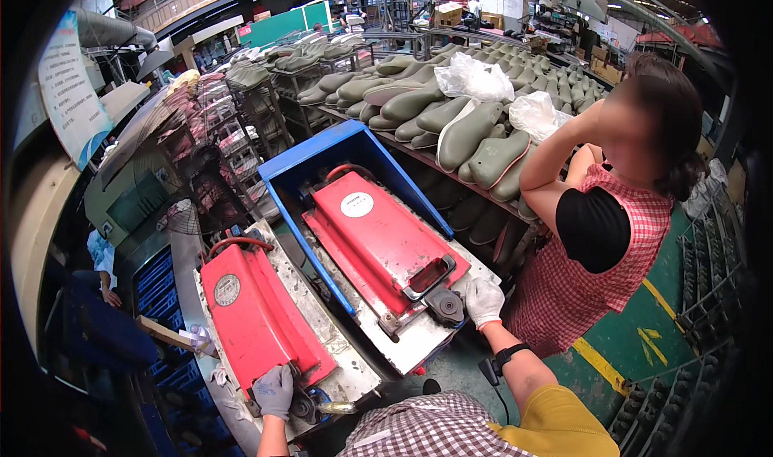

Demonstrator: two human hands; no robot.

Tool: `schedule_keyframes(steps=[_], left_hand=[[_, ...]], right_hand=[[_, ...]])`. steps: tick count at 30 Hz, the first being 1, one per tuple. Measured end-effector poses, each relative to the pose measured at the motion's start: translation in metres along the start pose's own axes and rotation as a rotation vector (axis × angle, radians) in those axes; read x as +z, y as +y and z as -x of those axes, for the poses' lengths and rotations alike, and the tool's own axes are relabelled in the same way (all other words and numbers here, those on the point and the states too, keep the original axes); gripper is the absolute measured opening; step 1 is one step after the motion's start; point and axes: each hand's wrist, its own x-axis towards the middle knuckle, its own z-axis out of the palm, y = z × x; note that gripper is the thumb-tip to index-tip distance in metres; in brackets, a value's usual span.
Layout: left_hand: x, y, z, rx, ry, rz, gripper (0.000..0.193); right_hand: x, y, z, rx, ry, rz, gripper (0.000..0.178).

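Note:
Two red-covered machines sit side by side before me. My left hand (274, 391), in a grey glove, is closed around the handle at the near end of the left red cover (256, 316), above a dark round fitting. My right hand (484, 302), in a white glove, lies at the near right corner of the right machine, beside its black knob (444, 305). Its fingers look curled, and what they hold, if anything, is hidden. The right red cover (378, 235) has a metal handle (431, 278) with no hand on it. It sits down inside a blue open-sided hood (314, 149).
A person in a red checked apron (576, 264) stands close on my right. Beyond the machines, a rack holds many olive-green boots (463, 135) with clear plastic bags (475, 77). Blue crates (153, 284) lie at left, near another person's hand (110, 296). Metal racks (704, 296) stand far right.

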Motion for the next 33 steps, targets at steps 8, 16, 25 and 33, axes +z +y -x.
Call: schedule_keyframes(steps=[8, 16, 25, 33], left_hand=[[-0.001, 0.084, -0.040, 0.170, 0.195, 0.515, 0.019], [0.073, 0.243, -0.099, 0.781, -0.203, 0.423, 0.065], [0.140, 0.290, -0.113, 0.866, -0.253, 0.056, 0.080], [0.140, 0.286, -0.119, 0.827, -0.245, -0.029, 0.081]], right_hand=[[-0.002, -0.004, -0.005, 0.027, -0.001, -0.025, 0.025], [-0.005, -0.013, -0.003, 0.091, -0.095, 0.033, 0.028], [-0.022, -0.009, -0.007, 0.203, -0.247, 0.056, 0.029], [-0.087, -0.050, 0.032, 0.407, -0.651, -0.135, 0.068]])
